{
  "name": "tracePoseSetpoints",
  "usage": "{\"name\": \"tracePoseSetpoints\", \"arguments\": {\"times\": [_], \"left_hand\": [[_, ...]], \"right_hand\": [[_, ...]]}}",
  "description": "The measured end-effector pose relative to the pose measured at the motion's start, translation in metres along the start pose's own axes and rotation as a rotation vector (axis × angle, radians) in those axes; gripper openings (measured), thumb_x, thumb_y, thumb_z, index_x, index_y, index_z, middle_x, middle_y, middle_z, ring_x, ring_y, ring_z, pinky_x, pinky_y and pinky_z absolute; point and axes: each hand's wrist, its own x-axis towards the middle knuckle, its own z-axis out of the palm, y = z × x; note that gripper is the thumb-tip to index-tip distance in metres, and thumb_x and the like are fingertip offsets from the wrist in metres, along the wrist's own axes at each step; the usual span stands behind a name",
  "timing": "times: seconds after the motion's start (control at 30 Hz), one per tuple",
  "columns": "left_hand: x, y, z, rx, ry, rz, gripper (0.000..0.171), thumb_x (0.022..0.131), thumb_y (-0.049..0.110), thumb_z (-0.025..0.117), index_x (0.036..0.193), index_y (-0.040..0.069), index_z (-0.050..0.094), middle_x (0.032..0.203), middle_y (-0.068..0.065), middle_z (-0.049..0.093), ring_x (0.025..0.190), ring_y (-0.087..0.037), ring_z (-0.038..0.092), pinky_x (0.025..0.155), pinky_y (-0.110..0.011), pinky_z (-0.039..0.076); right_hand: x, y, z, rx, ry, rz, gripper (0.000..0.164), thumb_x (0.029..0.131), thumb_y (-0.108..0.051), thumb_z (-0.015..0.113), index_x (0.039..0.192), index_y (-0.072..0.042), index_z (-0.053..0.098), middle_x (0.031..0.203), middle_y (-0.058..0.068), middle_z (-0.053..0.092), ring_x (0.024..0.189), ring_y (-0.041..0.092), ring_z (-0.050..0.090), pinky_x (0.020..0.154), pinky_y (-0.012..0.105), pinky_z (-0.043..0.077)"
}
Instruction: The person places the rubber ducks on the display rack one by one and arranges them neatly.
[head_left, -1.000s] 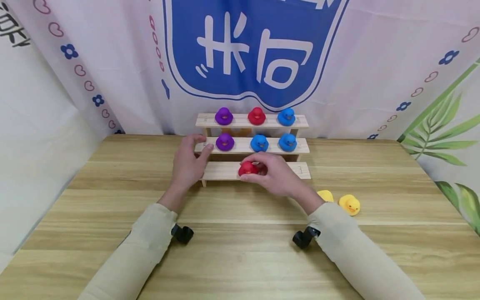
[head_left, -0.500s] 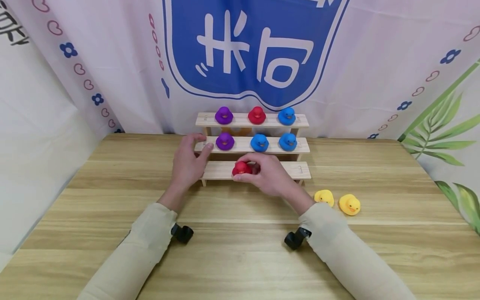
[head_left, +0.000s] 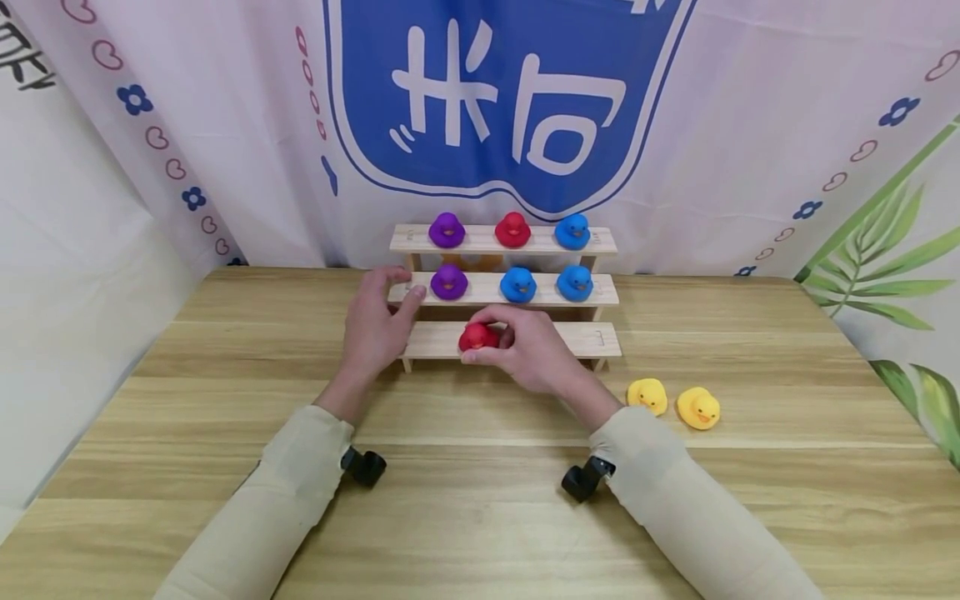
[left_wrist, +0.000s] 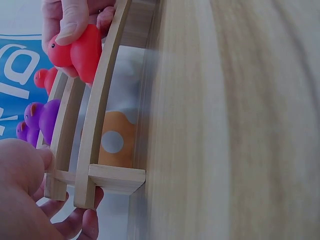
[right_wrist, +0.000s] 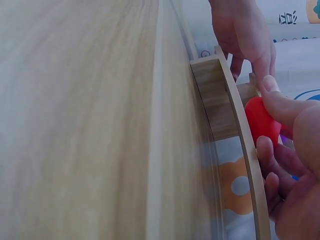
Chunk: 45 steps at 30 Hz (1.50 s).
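My right hand (head_left: 528, 348) pinches a red rubber duck (head_left: 476, 337) between thumb and fingers, low over the front step of a three-tier wooden rack (head_left: 427, 340). In the left wrist view this red duck (left_wrist: 82, 52) sits right at the step's surface. At the rack's left end, my left hand (head_left: 378, 325) holds the wood, its thumb by the middle step and its fingers curled around the ends of the boards. The middle step bears a purple duck (head_left: 448, 282) and two blue ducks (head_left: 517, 285). On the top step stand a purple, a red (head_left: 513, 230) and a blue duck.
Two yellow ducks (head_left: 698, 408) lie on the wooden table (head_left: 480, 517) right of the rack, near my right forearm. Behind the rack hangs a printed cloth (head_left: 247, 125) with a blue emblem.
My right hand has slid the red duck leftward along the front step, and the partly covered yellow duck now shows more fully. My left hand has stayed in place.
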Motion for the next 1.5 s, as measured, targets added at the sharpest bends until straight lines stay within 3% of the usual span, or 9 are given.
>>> {"name": "tracePoseSetpoints", "arguments": {"times": [0.23, 0.6, 0.87, 1.0, 1.23, 1.5], "left_hand": [[0.0, 0.001, 0.0, -0.009, 0.003, 0.014, 0.045, 0.108, 0.035, 0.061, 0.143, 0.006, 0.057, 0.153, -0.017, 0.054, 0.135, -0.039, 0.056, 0.12, -0.057, 0.044], [0.0, 0.001, -0.001, -0.013, -0.001, 0.005, 0.046, 0.108, 0.035, 0.06, 0.143, 0.006, 0.057, 0.154, -0.017, 0.053, 0.139, -0.039, 0.054, 0.123, -0.058, 0.04], [-0.001, 0.001, -0.002, -0.012, -0.005, -0.001, 0.046, 0.109, 0.035, 0.06, 0.144, 0.007, 0.056, 0.154, -0.017, 0.053, 0.133, -0.039, 0.057, 0.121, -0.058, 0.042], [-0.001, 0.002, -0.002, -0.014, -0.008, -0.007, 0.046, 0.109, 0.036, 0.059, 0.144, 0.007, 0.056, 0.153, -0.016, 0.054, 0.122, -0.038, 0.061, 0.114, -0.057, 0.048], [-0.001, 0.001, -0.001, -0.013, -0.004, 0.002, 0.045, 0.109, 0.035, 0.059, 0.144, 0.007, 0.056, 0.151, -0.016, 0.055, 0.113, -0.035, 0.061, 0.108, -0.054, 0.051], [-0.001, 0.001, -0.002, -0.016, -0.008, 0.001, 0.046, 0.109, 0.035, 0.059, 0.145, 0.007, 0.055, 0.15, -0.017, 0.055, 0.112, -0.035, 0.061, 0.105, -0.054, 0.052]], "right_hand": [[0.0, 0.0, 0.002, -0.011, 0.018, -0.025, 0.037, 0.09, -0.038, 0.086, 0.122, -0.025, 0.073, 0.11, -0.002, 0.07, 0.086, 0.019, 0.06, 0.077, 0.031, 0.053], [-0.002, -0.002, -0.003, 0.011, -0.02, 0.023, 0.058, 0.086, -0.032, 0.091, 0.138, -0.024, 0.067, 0.121, -0.003, 0.069, 0.09, 0.021, 0.06, 0.077, 0.032, 0.054], [-0.005, 0.001, -0.009, 0.01, -0.036, 0.023, 0.057, 0.086, -0.032, 0.09, 0.138, -0.025, 0.066, 0.109, -0.002, 0.069, 0.085, 0.02, 0.061, 0.069, 0.03, 0.054], [-0.008, 0.002, -0.013, 0.015, -0.039, 0.025, 0.057, 0.087, -0.032, 0.089, 0.139, -0.024, 0.065, 0.111, -0.001, 0.07, 0.085, 0.02, 0.062, 0.068, 0.031, 0.055], [-0.014, 0.006, -0.021, 0.035, -0.034, 0.06, 0.056, 0.089, -0.031, 0.088, 0.139, -0.022, 0.065, 0.132, -0.003, 0.071, 0.087, 0.02, 0.064, 0.071, 0.032, 0.057], [-0.025, 0.016, -0.036, 0.023, -0.015, 0.035, 0.054, 0.089, -0.031, 0.087, 0.138, -0.018, 0.067, 0.122, 0.0, 0.074, 0.087, 0.019, 0.065, 0.074, 0.031, 0.058]]}}
